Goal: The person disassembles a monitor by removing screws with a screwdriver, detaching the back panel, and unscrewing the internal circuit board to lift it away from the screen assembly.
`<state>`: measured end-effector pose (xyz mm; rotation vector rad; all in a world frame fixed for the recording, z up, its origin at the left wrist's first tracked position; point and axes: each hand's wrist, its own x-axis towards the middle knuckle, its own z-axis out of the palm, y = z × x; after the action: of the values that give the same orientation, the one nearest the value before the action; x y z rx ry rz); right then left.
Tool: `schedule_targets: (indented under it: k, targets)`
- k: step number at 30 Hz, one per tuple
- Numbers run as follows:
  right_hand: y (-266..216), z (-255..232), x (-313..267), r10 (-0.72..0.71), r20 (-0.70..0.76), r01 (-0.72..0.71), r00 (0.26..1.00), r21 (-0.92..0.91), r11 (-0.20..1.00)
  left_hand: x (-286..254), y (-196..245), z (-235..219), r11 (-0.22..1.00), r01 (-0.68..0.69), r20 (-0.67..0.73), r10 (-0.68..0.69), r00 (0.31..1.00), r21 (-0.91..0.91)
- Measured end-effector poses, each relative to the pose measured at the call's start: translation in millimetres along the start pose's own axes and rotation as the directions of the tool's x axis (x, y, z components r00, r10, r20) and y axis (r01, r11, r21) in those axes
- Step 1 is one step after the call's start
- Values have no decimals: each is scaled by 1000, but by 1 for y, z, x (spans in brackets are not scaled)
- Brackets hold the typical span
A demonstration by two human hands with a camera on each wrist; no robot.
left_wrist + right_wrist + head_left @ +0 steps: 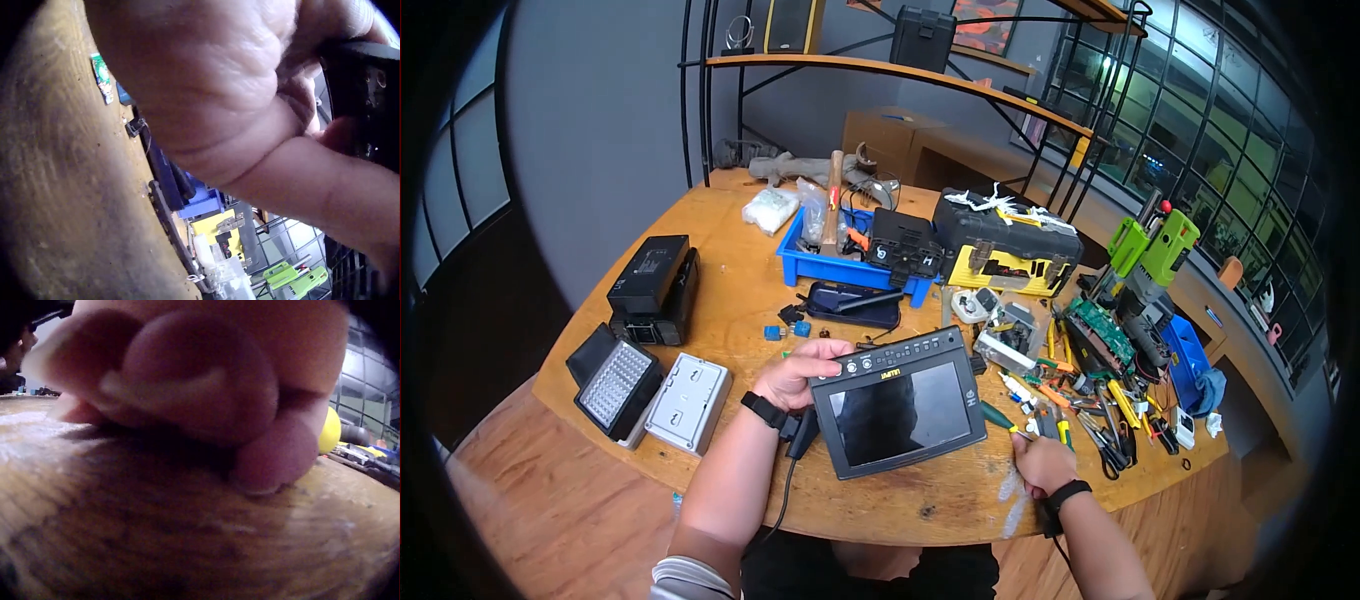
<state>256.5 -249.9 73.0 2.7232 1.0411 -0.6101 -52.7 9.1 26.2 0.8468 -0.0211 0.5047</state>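
My left hand [800, 372] grips a small black monitor [900, 405] by its upper left corner, thumb over the front frame. The monitor is tilted, its dark screen facing up toward me, with a row of buttons and knobs along the top. In the left wrist view the monitor's black casing [359, 103] shows beside the palm. Low at the table's front right, my right hand [1045, 465] has its fingers curled against the wood and pinches the shaft end of a screwdriver [997, 415]. Its dark green handle points toward the monitor; the fingers hide the tip.
Pliers, cutters and other hand tools [1120, 420] crowd the right side, by a green circuit board [1100, 332]. Behind stand a blue tray [840, 270] with a hammer and a black-and-yellow toolbox [1010, 245]. An LED light panel [618, 385] and white box [688, 402] lie left.
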Motion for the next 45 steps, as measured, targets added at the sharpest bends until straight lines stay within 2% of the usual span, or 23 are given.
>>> schedule_targets:
  k: [3,5,6,7,9,11,13,15,18,21,27,29,30,32,33,34,35,37,38,40,41,43,45]
  targets:
    - [4,-1,0,-46,7,45,999,5,999,0,-5,-5,1000,16,6,-16,1000,-12]
    - [16,-12,9,-39,65,34,997,80,996,3,-8,-11,1000,15,-73,-15,997,-8]
    - [23,-28,19,-282,257,285,924,26,958,6,-6,-15,1000,9,-74,-9,997,-4]
    - [27,-39,25,-471,452,517,758,25,856,9,-9,-18,1000,8,-50,-9,999,-16]
    - [-6,-81,-2,-580,121,537,806,264,801,9,-14,-23,999,11,-41,-13,999,-36]
    - [-41,-88,-18,-613,-212,534,761,741,408,12,-16,-23,999,-36,-85,33,996,-33]
    - [-69,-87,-13,-592,-153,501,791,717,485,12,-15,-21,999,-49,-91,47,995,-17]
    - [-87,-66,10,-586,-147,469,797,762,447,11,-13,-21,995,-98,-80,96,992,-18]
    - [-98,-38,40,-493,-397,535,774,826,175,13,-15,-22,985,-171,-180,175,968,38]
    - [-100,-24,50,-409,-466,521,785,853,27,18,-17,-22,974,-225,-170,224,960,13]
    - [-95,-13,56,-407,-556,585,725,809,-64,17,-13,-11,972,-223,-129,230,965,70]
    - [-91,-13,55,-300,-638,629,710,765,-138,18,-8,2,951,-298,-156,307,939,79]
    - [-89,-15,52,-259,-660,638,705,750,-175,19,-7,6,936,-330,-248,351,903,124]
    - [-80,-19,56,-215,-698,644,684,715,-272,9,1,-35,933,-268,-184,315,931,241]
    - [-76,-21,59,-196,-715,643,671,693,-326,9,8,-38,909,-217,-121,275,954,356]
    - [-72,-22,62,-169,-737,644,655,661,-386,10,-4,-36,768,-83,-284,333,899,635]
    - [-68,-24,65,-167,-739,646,653,658,-387,12,-5,-4,565,116,-318,274,908,817]
    - [-63,-26,70,-116,-745,623,657,624,-472,20,-26,11,369,-57,-18,197,980,928]
    - [-63,-30,67,-112,-726,597,678,633,-493,23,-32,18,361,-58,-13,192,981,931]
    - [-57,-25,80,-117,-714,570,690,637,-519,32,-39,31,213,-45,58,-56,997,976]
    - [-55,-24,84,-133,-697,541,705,649,-536,39,-43,36,205,-52,65,-60,996,977]
    - [-56,-26,87,-125,-702,542,701,638,-548,54,-47,37,-19,19,-21,-106,994,1000]
    - [-54,-25,87,-113,-660,503,743,661,-558,68,-48,40,-75,-10,1,-119,993,997]
